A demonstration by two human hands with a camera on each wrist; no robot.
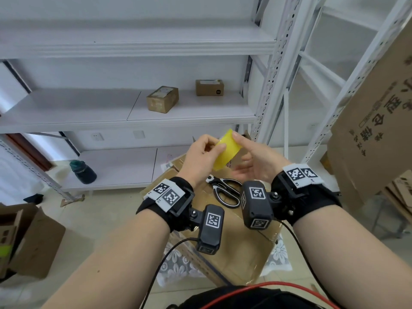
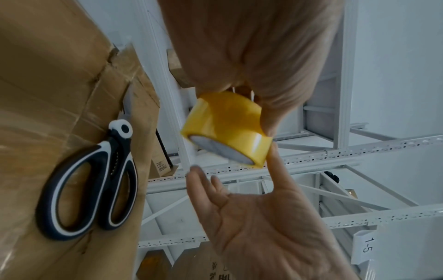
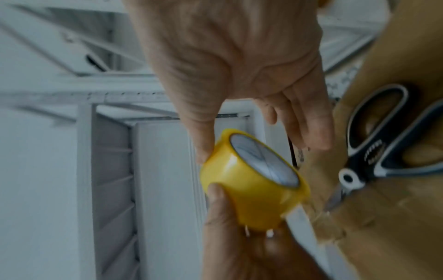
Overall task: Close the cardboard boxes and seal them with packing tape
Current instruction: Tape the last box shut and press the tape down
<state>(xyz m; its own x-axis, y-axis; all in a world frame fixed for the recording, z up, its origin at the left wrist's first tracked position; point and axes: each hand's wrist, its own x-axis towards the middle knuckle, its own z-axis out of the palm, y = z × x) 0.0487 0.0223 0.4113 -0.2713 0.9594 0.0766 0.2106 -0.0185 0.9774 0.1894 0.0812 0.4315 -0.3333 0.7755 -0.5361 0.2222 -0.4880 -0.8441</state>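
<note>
Both hands up front on the tape roll, above the box.
Left hand pinches the tape roll w/ curled fingers; right hand loose, one fingertip on its rim. Light, stiff, probably slick; best held thru the core. Scissors lie on the box below.
</note>
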